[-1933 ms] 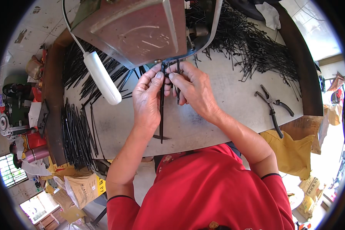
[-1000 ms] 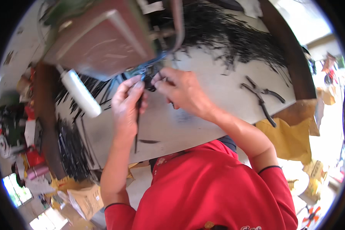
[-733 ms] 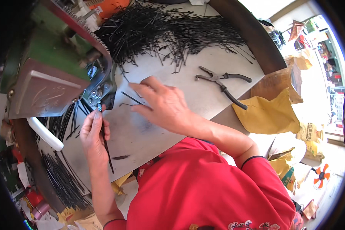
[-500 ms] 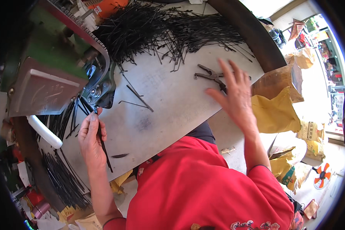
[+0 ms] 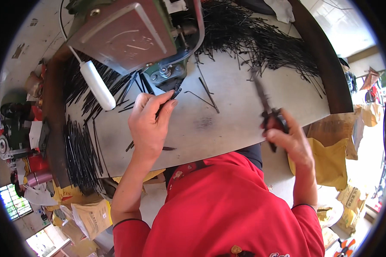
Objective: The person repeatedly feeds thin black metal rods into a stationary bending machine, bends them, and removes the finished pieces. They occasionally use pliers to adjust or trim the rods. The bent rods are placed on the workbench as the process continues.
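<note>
My left hand (image 5: 149, 122) is closed in a pinch on a thin black rod (image 5: 177, 89), just below the head of a green machine (image 5: 164, 73). The rod's top end shows past my fingertips; its lower part is mostly hidden behind the hand. On the right, my right hand (image 5: 295, 143) is wrapped round the dark handles of a pair of pliers (image 5: 261, 95). They are lifted, jaws pointing away from me, and smeared by motion. Between the hands, a few loose black rods (image 5: 209, 95) lie on the metal tabletop (image 5: 231, 124).
A large tangled heap of black rods (image 5: 261, 43) covers the table's far side. Straighter rods (image 5: 79, 154) lie in a bundle at the left edge. The machine's white handle (image 5: 98, 88) hangs over the left part. Yellow sacks (image 5: 328, 165) stand beyond the right edge.
My right hand, open above the pliers before, now grips them and has raised them off the table. My left hand still pinches the rod by the machine. The whole view has shifted.
</note>
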Demonstrator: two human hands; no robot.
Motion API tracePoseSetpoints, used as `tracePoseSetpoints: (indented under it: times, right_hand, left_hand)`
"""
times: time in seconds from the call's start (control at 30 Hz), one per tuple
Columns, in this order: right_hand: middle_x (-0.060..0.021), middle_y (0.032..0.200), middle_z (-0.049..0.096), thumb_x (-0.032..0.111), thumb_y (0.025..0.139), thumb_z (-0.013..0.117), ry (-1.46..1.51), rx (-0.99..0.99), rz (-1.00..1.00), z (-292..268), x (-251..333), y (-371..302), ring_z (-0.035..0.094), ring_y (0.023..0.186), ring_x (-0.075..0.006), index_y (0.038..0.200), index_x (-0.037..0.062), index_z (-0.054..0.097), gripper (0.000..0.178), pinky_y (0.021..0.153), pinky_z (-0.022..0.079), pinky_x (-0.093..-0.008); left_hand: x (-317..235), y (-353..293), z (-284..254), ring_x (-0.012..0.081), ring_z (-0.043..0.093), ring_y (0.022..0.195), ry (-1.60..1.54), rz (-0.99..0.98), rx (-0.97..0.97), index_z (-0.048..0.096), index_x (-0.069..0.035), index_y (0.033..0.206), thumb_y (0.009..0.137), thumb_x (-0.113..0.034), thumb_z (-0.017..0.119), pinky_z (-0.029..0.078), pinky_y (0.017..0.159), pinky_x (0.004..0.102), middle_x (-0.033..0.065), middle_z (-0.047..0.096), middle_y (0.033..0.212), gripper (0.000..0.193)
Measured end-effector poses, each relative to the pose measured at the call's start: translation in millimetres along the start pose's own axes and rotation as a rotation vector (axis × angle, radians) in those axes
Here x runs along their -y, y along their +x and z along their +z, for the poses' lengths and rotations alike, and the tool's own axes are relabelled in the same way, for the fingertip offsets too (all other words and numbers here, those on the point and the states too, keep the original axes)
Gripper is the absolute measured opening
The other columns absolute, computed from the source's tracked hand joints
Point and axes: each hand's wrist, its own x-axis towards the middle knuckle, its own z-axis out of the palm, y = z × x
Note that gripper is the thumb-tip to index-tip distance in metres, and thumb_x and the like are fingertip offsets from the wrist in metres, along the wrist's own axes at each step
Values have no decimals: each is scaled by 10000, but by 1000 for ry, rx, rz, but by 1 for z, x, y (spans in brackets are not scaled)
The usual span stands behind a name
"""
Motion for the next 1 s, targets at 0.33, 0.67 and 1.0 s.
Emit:
tracePoseSetpoints:
  times: [0.33,0.67,1.0]
  right_hand:
    - [-21,859,507,291,891,578,-26,471,70,73,15,28,444,811,-111,983,39,561,269,740,372,-259]
    - [-11,862,511,321,904,574,71,485,105,82,14,37,450,853,-107,1002,44,560,295,792,369,-260]
    - [-101,1044,573,198,875,576,165,510,189,81,17,39,541,1049,-187,1020,5,546,243,938,387,-313]
  left_hand:
    - [8,0,-9,159,506,567,116,94,-67,701,-65,923,741,-61,742,408,511,282,54,542,714,187]
    - [12,0,-10,176,503,571,125,85,-27,691,-56,904,743,-57,734,404,519,299,62,526,700,167]
    - [16,-2,-8,184,508,578,121,86,-14,684,-52,904,739,-50,733,408,528,304,64,519,694,172]
